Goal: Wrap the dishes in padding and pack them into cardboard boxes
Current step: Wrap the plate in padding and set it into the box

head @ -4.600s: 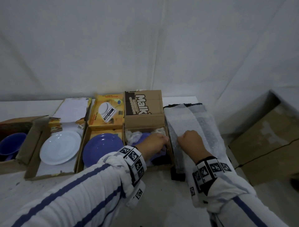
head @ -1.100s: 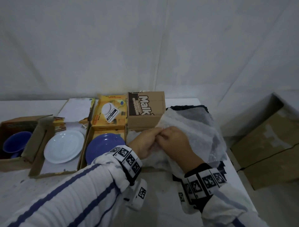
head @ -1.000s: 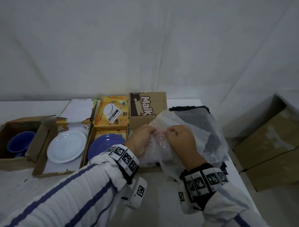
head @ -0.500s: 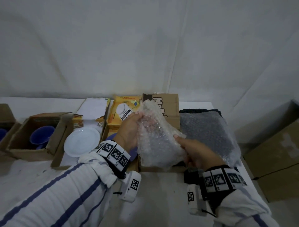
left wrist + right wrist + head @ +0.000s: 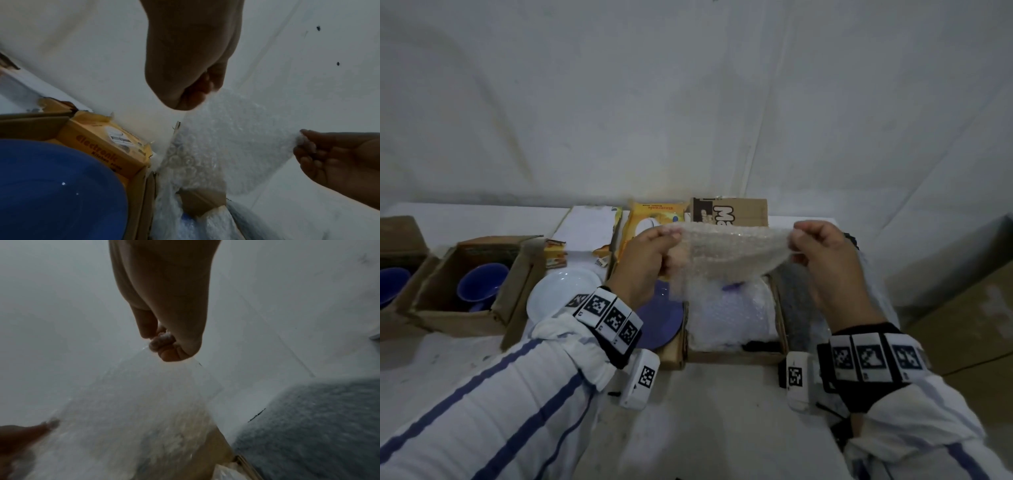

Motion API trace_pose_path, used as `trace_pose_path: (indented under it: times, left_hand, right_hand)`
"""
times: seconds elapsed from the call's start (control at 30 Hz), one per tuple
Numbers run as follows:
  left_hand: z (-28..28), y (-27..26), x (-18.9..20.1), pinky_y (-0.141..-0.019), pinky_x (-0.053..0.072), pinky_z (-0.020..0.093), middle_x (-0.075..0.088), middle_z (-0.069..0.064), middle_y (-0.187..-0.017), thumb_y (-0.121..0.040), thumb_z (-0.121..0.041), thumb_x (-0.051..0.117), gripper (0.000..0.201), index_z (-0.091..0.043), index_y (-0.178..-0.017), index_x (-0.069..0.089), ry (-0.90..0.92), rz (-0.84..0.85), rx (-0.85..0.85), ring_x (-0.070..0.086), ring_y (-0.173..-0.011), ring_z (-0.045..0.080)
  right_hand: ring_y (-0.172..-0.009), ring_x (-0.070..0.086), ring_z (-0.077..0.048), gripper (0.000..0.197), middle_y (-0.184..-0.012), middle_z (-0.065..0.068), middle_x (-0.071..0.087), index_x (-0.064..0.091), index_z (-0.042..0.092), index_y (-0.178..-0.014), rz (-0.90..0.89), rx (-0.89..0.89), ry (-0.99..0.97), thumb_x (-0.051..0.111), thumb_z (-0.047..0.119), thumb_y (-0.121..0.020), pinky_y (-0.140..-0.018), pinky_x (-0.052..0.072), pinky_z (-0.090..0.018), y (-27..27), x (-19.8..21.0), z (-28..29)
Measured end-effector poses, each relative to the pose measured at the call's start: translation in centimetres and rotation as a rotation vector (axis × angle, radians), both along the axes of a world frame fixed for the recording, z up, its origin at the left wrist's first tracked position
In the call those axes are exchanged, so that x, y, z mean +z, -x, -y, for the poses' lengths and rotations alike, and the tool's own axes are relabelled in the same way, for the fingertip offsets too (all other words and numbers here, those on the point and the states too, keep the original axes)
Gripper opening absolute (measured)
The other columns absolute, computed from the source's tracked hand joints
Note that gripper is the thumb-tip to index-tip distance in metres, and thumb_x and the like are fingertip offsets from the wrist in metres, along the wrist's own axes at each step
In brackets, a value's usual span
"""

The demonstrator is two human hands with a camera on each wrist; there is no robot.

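Bubble wrap (image 5: 732, 253) hangs stretched between left hand (image 5: 650, 260) and right hand (image 5: 825, 260), each pinching a top corner.

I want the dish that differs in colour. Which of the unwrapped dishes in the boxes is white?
The white plate, in the open box left of the blue plate. The other unwrapped dishes, including the bowl, are blue.

Both arms reach forward, wrists raised level with each other. The left hand (image 5: 654, 253) and right hand (image 5: 822, 253) are curled, each pinching a top corner of the bubble wrap sheet (image 5: 732, 253) between thumb and fingers.
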State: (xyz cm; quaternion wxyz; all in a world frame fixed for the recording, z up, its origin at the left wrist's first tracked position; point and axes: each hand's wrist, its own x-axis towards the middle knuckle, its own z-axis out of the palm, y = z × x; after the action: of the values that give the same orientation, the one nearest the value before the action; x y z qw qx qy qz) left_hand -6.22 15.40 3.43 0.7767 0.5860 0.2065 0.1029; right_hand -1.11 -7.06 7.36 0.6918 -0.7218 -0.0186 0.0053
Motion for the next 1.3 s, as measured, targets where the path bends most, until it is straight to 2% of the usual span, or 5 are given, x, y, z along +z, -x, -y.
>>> trace_pose_path:
  times: [0.2,0.4,0.63,0.97,1.3]
  left_hand:
    - [0.3,0.7,-1.3,-0.066,0.054,0.025,0.057,0.002,-0.070,-0.099,-0.021,0.047,0.023,-0.009,-0.081,0.055,0.119,0.037,-0.088,0.061,-0.069,0.013]
    - [1.5,2.4,-4.9,-0.042,0.037,0.021,0.054,0.004,-0.056,-0.096,-0.017,0.046,0.026,-0.005,-0.074,0.052,-0.439,-0.492,-0.380,0.050,-0.041,0.012]
    - [2.2,2.2,-6.1,-0.080,0.043,0.029,0.042,-0.002,-0.105,-0.071,-0.013,0.067,0.040,-0.018,-0.103,0.043,-1.168,-0.300,-0.441,0.043,-0.096,0.017]
    - [3.6,-1.0,-6.6,-0.116,0.014,0.041,0.019,0.014,-0.152,-0.078,-0.032,0.068,0.081,-0.008,-0.144,0.026,-1.598,-0.375,-0.888,0.016,-0.142,0.030]
    - [3.6,-2.7,-8.2,-0.117,0.000,0.046,0.017,0.019,-0.155,-0.082,-0.056,0.060,0.091,-0.004,-0.146,0.023,-1.893,-0.286,-1.048,0.009,-0.145,0.032]
  right_hand:
    - [-0.075,0.054,-0.005,0.015,-0.091,0.001,0.061,0.062,0.012,-0.104,0.060,-0.010,0.159,0.056,0.009,-0.091,-0.058,0.047,-0.011,0.2,-1.1,0.2]
    - [-0.097,0.056,-0.023,0.031,-0.123,-0.011,0.058,0.062,0.017,-0.116,-0.276,0.223,0.882,0.054,0.007,-0.088,-0.082,0.046,-0.026,-0.4,-8.0,0.8]
    - [-0.114,0.046,-0.032,0.035,-0.126,-0.011,0.048,0.058,0.023,-0.119,-0.083,0.284,1.449,0.056,0.022,-0.084,-0.096,0.043,-0.038,1.0,-9.5,0.4]
    - [-0.130,0.030,-0.034,0.040,-0.140,-0.016,0.033,0.045,0.007,-0.129,-0.044,0.478,1.503,0.044,0.012,-0.090,-0.110,0.026,-0.039,-0.9,-10.3,-3.7]
    - [-0.143,0.016,-0.034,0.066,-0.154,-0.019,0.017,0.013,0.001,-0.148,-0.203,0.709,1.721,0.046,0.026,-0.096,-0.117,0.013,-0.042,-2.7,-10.3,-5.8]
